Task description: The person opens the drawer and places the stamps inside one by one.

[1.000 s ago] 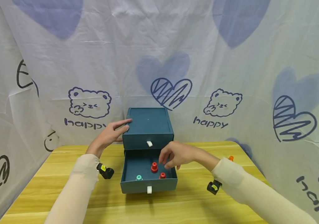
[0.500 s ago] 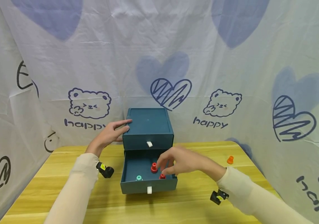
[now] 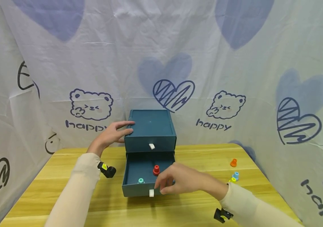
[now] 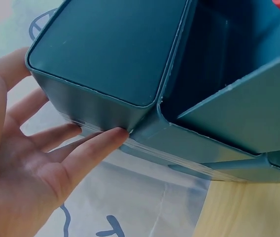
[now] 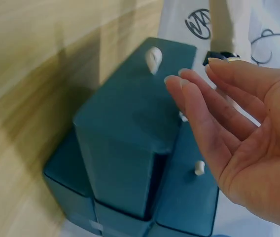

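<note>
Left hand (image 3: 108,136), fingers straight, steadies the two-drawer box (image 3: 150,126); right hand (image 3: 175,183), relaxed, apparently holds nothing; open drawer (image 3: 138,188) shows two pegs.

A teal two-drawer box (image 3: 150,126) stands upright, its lower drawer (image 3: 150,187) pulled open; inside that drawer stand a red peg (image 3: 156,170) and teal peg (image 3: 140,180).

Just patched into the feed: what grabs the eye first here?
A dark teal two-drawer box stands mid-table on the yellow wooden table, its lower drawer pulled open with a red peg and a small teal peg inside. The left hand rests flat against the box's left side; the right hand hovers at the drawer's front edge, fingers relaxed. An orange peg and a light blue peg lie far right.
</note>
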Action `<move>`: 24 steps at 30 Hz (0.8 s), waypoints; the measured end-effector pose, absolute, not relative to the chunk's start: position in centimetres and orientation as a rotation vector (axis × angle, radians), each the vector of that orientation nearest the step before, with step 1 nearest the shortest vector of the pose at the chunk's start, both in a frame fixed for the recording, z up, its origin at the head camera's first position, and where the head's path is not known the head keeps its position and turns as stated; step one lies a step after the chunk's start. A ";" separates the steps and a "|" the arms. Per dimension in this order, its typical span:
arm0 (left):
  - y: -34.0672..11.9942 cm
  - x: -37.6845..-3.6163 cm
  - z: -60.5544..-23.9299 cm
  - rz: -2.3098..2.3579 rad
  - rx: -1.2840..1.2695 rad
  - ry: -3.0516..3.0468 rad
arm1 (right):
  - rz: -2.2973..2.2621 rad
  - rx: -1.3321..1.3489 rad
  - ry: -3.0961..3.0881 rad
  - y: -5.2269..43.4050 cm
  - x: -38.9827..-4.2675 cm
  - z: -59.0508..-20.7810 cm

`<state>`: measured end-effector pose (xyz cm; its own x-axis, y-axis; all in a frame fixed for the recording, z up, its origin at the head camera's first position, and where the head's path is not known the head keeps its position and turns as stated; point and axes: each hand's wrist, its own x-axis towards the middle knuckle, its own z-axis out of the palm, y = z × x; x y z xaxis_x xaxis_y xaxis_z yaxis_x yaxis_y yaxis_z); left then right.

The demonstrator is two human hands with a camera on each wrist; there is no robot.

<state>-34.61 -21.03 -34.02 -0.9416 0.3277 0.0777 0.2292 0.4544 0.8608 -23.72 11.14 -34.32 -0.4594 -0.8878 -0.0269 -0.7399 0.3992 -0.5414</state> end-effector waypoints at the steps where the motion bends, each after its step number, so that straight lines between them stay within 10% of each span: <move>1: -21.0 -34.6 -33.9 1.515 0.492 2.580 | -0.679 -1.436 2.354 11.1 -23.6 -34.7; 24: -20.9 -34.5 -33.5 1.496 0.431 2.542 | -0.664 -1.404 2.626 8.6 -21.4 -40.3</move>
